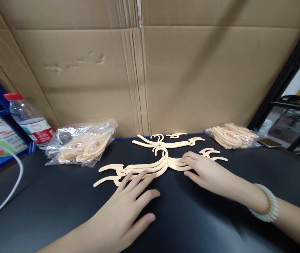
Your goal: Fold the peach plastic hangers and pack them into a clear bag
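Cream-coloured folding hangers (150, 167) lie together on the black table, hooks away from me, with their arms spread left and right. My left hand (128, 205) is open, palm down, its fingers spread and fingertips resting on or just over the left arms. Across the right arms lies my right hand (205, 172), fingers along their far side and thumb at the near side, gripping them. It hides part of those arms; their curved ends (210, 153) show beyond it. Behind them lies another hanger (171, 144), spread out, with a small loose-looking cream piece (176, 135) farther back.
Clear plastic bags of similar cream pieces lie at the back left (85, 146) and back right (231, 136). A red-capped bottle (33, 121) and a white cable (18, 186) are at left. A phone (269, 142) lies at right. Cardboard (192, 70) walls the back.
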A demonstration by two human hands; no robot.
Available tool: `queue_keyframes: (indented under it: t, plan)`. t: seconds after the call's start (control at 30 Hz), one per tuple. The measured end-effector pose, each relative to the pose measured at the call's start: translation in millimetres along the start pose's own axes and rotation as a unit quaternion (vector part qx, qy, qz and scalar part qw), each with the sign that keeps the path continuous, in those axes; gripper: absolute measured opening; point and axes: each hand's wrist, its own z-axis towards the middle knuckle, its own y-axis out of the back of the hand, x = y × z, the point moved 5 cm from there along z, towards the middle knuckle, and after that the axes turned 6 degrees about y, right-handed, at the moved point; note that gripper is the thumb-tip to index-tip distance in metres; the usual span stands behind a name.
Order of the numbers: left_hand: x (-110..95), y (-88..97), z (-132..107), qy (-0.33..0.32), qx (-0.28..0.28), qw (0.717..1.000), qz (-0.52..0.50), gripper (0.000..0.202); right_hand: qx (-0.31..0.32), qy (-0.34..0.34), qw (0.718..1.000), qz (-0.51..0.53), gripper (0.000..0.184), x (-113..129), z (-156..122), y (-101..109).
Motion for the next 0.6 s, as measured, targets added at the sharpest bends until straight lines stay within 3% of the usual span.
queue_keyframes:
  t: [0.27, 0.47, 0.6]
  plan:
    - [2, -0.8, -1, 0.031, -0.006, 0.999, 0.042, 0.037, 0.002, -0.009, 1.000, 0.015, 0.022, -1, -1, -2]
    - [-7, 4.9, -1, -0.035, 0.009, 0.998, 0.053, 0.041, 0.000, -0.012, 1.000, 0.010, 0.021, 0, -1, -1]
    - [-11, 5.7, 0, -0.036, 0.010, 0.996, 0.077, 0.039, -0.006, -0.007, 1.000, 0.011, 0.022, -1, -1, -2]
